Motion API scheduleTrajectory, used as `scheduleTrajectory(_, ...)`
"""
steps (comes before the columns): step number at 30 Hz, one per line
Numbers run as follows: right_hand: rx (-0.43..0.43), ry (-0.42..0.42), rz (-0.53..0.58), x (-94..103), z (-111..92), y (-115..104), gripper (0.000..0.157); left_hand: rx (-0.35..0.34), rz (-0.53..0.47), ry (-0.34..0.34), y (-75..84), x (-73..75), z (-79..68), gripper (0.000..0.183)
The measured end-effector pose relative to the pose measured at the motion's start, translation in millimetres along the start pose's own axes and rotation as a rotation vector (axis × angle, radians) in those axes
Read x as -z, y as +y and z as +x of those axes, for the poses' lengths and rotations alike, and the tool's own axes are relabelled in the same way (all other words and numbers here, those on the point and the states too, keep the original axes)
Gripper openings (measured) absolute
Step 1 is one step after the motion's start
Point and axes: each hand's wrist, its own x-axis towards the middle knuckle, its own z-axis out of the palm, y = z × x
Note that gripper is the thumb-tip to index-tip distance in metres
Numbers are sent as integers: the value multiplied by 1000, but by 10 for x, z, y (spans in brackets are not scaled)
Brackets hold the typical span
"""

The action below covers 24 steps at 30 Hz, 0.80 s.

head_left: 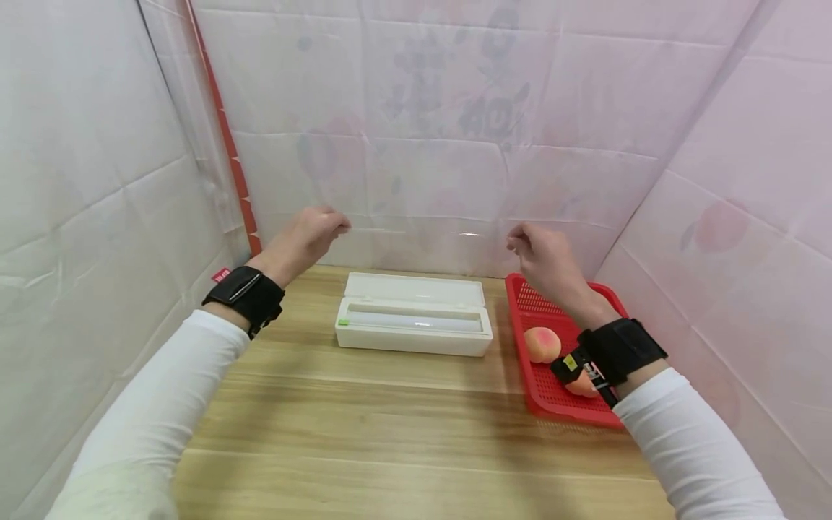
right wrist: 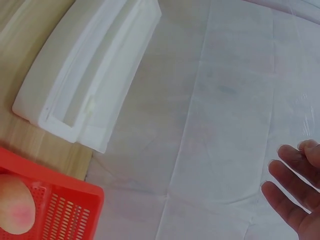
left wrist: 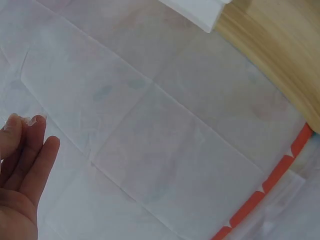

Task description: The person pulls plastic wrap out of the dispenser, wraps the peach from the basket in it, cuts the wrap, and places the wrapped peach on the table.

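1. Together, the left hand (head_left: pixel 312 231) and right hand (head_left: pixel 542 256) hold a sheet of clear film (head_left: pixel 466 233) in the air, above and beyond the white box (head_left: pixel 412 339).
2. Both grips are narrow: each hand pinches film between thumb and fingertips.
3. An uneven pull could tear the film; slack could let it fold and cling to itself. Swinging the right arm low could drag it against the red basket (head_left: pixel 529 401) or a peach (head_left: pixel 542 345).
4. Thin, colourless and glossy, the film bunches at the left fingertips and shows fine creases near the right; its outline is too faint to trace surely.
5. Near the table's far edge, the box stands open, a pale roll (head_left: pixel 416 321) inside.
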Motion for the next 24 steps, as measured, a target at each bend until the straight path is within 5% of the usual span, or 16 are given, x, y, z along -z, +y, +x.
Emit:
scheduleTrajectory(8,-4,21,-13,89,32,-40,12,-36,-2,37,7,90,35,14)
scheduleTrajectory(15,84,67,-24,160,-24,-74,8,1,-122,15,23,211,-25,14)
scheduleTrajectory(24,177,85,50,237,-208,-134,6,-181,-105,82,72,321,-163,10)
